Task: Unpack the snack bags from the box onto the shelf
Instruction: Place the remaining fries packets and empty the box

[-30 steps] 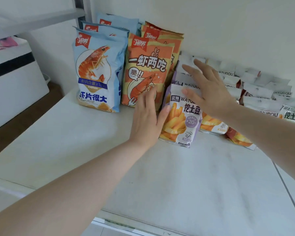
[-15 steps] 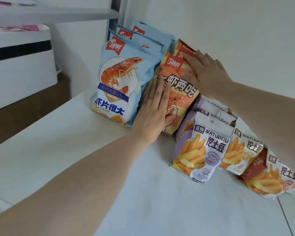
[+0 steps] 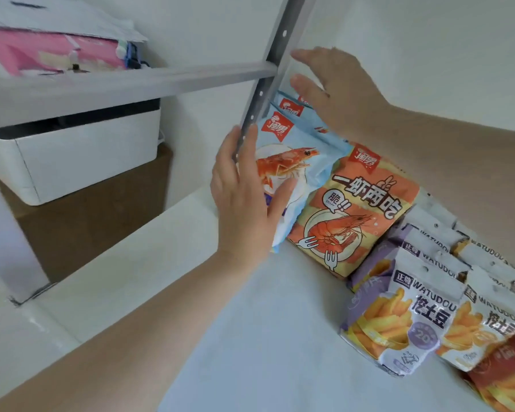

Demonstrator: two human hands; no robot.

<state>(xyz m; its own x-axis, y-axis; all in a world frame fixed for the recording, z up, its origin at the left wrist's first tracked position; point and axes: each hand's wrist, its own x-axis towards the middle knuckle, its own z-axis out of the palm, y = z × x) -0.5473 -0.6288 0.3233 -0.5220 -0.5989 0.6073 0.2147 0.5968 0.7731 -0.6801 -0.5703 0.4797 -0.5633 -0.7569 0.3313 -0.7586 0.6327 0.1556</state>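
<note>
The blue bags [image 3: 283, 162] stood at the shelf's [image 3: 250, 337] back left corner, against the metal post [image 3: 262, 93], with the orange bags [image 3: 357, 209] leaning beside them and rows of fry bags [image 3: 399, 328] running toward the right edge. The left hand [image 3: 244, 203] lay flat and wide against the front blue bag, fingers straight, thumb across its face, holding nothing. The right hand [image 3: 333, 87] reached over the bag tops near the back wall, fingers spread and relaxed, touching the rear blue bags.

These bags looked light, puffed with air and slick-skinned, so they would likely slide and topple easily; the chips inside would crush under a hard squeeze. Flat palms on the broad faces, or a pinch at the sealed top seam, seemed the safest hold.

No box was in view. On the neighbouring rack, a white bin [image 3: 81, 156] sat closed, contents hidden
</note>
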